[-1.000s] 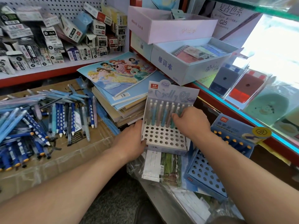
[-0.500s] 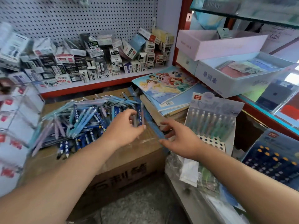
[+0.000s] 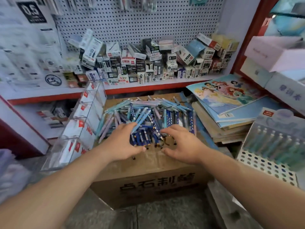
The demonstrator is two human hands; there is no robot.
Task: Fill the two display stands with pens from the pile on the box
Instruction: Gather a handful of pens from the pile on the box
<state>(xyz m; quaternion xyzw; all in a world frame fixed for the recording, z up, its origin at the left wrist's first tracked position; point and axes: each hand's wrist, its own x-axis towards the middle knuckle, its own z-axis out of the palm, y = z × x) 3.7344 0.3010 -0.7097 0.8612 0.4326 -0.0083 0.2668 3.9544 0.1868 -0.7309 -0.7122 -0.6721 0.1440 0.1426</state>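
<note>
Left hand (image 3: 125, 142) and right hand (image 3: 183, 146) reach forward side by side, both down on the near edge of the pile of pens (image 3: 148, 113). On the left hand, the fingers curl over the top of a bunch of dark blue pens while the thumb stretches out beneath them, so the hand closes round that bunch. A pale blue pen slants across its fingertips. On the right hand, the fingers are spread and arched, with the tips resting on the pens and the thumb held out to the side, gripping nothing. A small gap of dark blue pens shows between the two hands.

The pile is a loose heap of dark blue, pale blue and lilac pens lying on top of a brown cardboard box (image 3: 148, 179) printed with dark characters on its front. At the right edge stands a white display stand (image 3: 264, 162) with a grid of round holes and one row of pastel pens upright at its back. Between the stand and the box lies a stack of picture books (image 3: 227, 103). To the left of the box leans a clear tiered rack (image 3: 82, 126). Behind, a shelf holds many small boxes (image 3: 148, 63) below a white pegboard (image 3: 148, 22).
</note>
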